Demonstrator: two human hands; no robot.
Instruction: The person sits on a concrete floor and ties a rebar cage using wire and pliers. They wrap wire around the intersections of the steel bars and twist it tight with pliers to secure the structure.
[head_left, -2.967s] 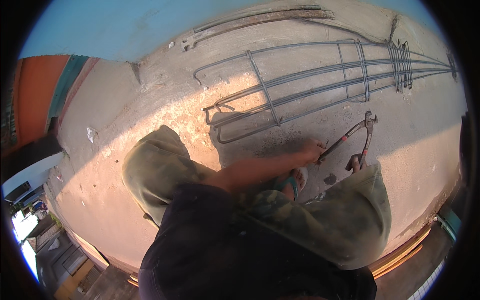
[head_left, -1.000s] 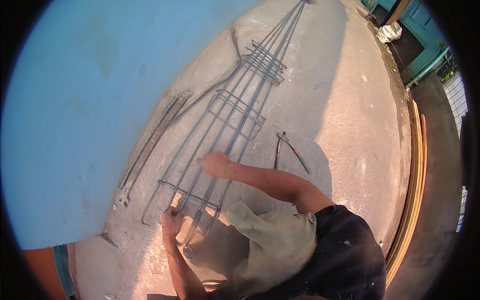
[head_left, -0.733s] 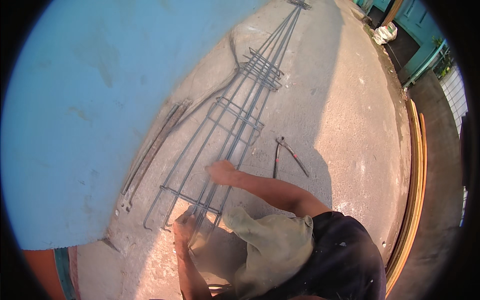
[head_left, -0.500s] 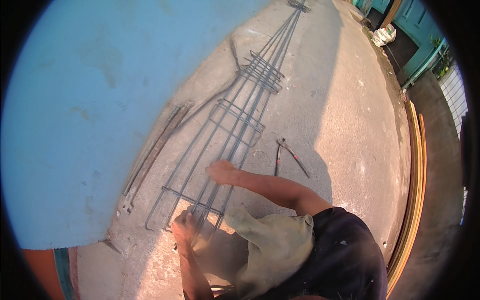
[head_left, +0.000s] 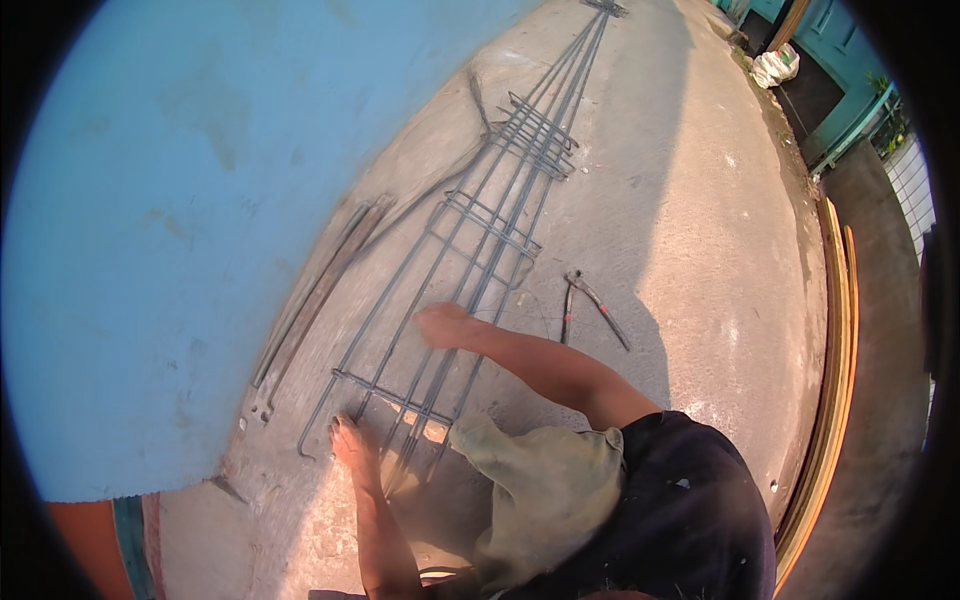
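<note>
Long grey rebar cage (head_left: 480, 230), thin bars with cross ties, lies on concrete ground (head_left: 680, 200). Left hand (head_left: 352, 445) touches its near end, right hand (head_left: 445, 325) rests on bars; finger grip unclear. Pincers (head_left: 590, 305) lie just beside.

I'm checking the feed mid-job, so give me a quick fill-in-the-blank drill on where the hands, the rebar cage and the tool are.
1. The long rebar cage lies on the concrete ground beside a wall painted ____.
2. The left hand rests at the cage's ____ end.
3. The pincers lie on the ground to the ____ of the cage.
4. The right hand is over the ____.

Missing words: blue; near; right; cage
</note>
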